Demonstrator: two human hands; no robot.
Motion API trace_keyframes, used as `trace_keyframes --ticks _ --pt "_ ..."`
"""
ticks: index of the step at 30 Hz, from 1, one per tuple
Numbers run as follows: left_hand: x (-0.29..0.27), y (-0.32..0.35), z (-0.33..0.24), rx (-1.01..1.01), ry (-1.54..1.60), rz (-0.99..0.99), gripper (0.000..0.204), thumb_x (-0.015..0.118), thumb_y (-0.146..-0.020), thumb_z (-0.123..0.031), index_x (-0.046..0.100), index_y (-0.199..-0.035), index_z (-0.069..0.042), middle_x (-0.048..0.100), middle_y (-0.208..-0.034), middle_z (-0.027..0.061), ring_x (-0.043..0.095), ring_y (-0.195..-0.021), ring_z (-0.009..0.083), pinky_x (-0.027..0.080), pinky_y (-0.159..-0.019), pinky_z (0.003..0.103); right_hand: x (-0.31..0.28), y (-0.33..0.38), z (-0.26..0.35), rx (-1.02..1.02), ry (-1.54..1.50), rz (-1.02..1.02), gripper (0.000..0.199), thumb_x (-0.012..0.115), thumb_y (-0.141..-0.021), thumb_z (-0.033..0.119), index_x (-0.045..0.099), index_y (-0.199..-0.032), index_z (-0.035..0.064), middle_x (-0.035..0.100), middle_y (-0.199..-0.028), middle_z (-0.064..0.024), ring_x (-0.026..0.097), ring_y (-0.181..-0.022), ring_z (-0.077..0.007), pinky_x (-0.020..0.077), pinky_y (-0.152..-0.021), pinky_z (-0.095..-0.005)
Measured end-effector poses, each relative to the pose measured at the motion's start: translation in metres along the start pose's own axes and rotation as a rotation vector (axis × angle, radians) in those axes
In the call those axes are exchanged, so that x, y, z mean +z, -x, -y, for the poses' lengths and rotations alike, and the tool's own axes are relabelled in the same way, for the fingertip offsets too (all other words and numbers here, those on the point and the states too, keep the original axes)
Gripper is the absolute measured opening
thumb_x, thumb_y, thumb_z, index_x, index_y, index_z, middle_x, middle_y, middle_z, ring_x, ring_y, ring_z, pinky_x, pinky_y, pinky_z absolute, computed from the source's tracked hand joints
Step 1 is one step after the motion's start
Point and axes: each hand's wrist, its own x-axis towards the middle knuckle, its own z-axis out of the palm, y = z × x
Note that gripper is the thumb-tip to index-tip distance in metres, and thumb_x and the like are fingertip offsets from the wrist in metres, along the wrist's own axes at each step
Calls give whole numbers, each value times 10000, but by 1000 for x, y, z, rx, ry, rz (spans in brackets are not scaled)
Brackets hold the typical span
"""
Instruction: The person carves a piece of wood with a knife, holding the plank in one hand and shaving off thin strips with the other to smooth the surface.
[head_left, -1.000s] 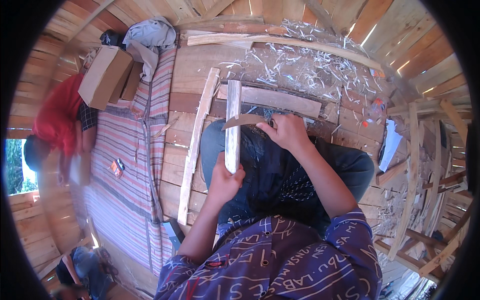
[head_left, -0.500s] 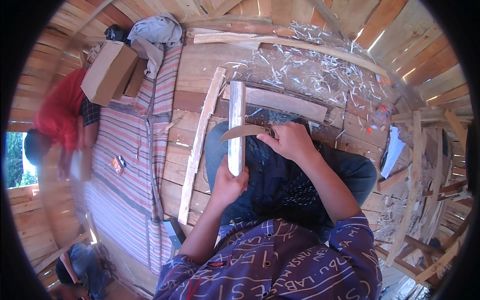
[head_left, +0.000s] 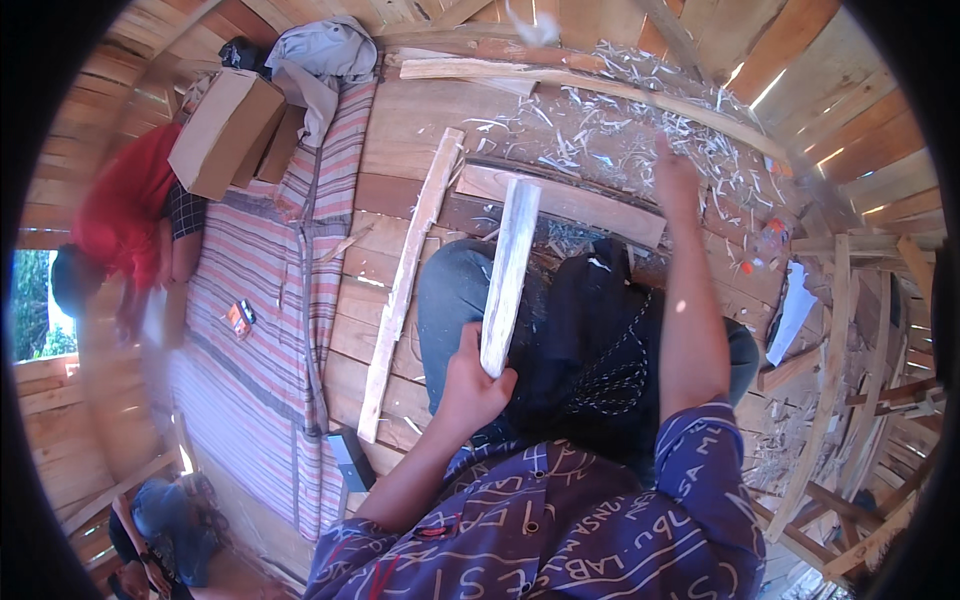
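Observation:
My left hand [head_left: 474,388] is closed around the lower end of a squared wooden stick [head_left: 513,265]. The stick stands tilted over my lap, its far end leaning slightly right, with whitish, partly stripped faces. My right arm reaches far forward, and the right hand [head_left: 677,178] is smeared by motion above the shavings, well apart from the stick. It is closed on the knife it held in the earlier frame; the blade is only a faint blur here. A pale shaving [head_left: 537,30] hangs blurred in the air at the top.
A long wooden strip [head_left: 412,290] lies on the floor left of my knee, and a plank [head_left: 570,205] lies beyond my legs. Curled shavings [head_left: 640,130] litter the far floor. On the left are a striped mat [head_left: 250,290], a cardboard box [head_left: 225,130] and a person in red [head_left: 125,215].
My right hand has swung forward and right, away from the stick. The stick's top has tilted right in my left hand. A shaving has flown off toward the far wall.

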Motion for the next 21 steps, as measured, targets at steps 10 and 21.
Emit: trace_keyframes --ticks 10,21 --pt "-16 -22 -5 -481 435 145 244 553 -715 25 470 -944 18 548 -723 60 543 -536 124 434 -465 260 -26 126 26 -348 100 379 563 597 -884 521 628 -683 -4 575 -587 -189 597 -583 -373 451 -547 -419" --pt "-22 -30 -6 -524 431 195 331 538 -693 34 469 -1016 16 542 -753 58 564 -567 142 452 -483 274 31 118 47 -960 346 422 610 626 -777 651 559 -598 71 580 -557 -103 619 -548 -312 475 -508 -427"
